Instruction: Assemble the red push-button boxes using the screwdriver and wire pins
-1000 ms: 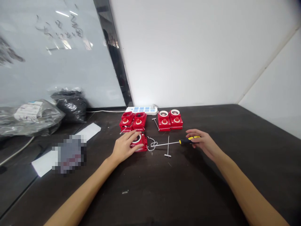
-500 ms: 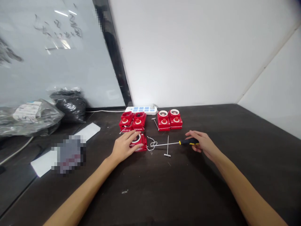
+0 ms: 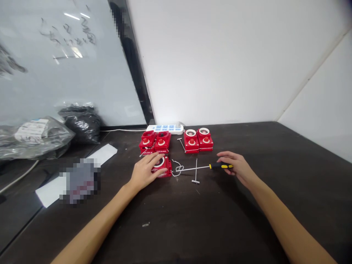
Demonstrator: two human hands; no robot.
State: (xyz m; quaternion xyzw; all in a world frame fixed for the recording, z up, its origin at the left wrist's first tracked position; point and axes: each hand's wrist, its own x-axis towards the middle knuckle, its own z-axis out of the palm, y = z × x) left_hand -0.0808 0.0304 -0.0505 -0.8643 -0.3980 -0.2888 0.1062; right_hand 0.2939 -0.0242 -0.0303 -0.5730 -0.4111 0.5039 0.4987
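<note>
My left hand (image 3: 147,169) is wrapped over a red alarm box (image 3: 168,165) with a white ring, pressing it to the table. In my right hand (image 3: 237,165) is the black and yellow handle of a screwdriver (image 3: 220,166), gripped between thumb and fingers. The screwdriver's long shaft points left, its tip at the right side of the box. A loose white cord (image 3: 178,168) curls beside the box near the tip. Underneath or across the shaft's line lies a small metal T-shaped rod (image 3: 196,172). Part of the box is hidden by my left hand.
Behind stand two red boxes (image 3: 162,141) on the left and two with white rings (image 3: 191,142) to their right. A white power strip (image 3: 165,128) lies at the wall. Plastic bags (image 3: 81,121) and white paper (image 3: 106,154) are at the left.
The screwdriver handle has turned in my right hand, so more yellow shows, and the fingers have shifted slightly. My left hand and the box stay in place.
</note>
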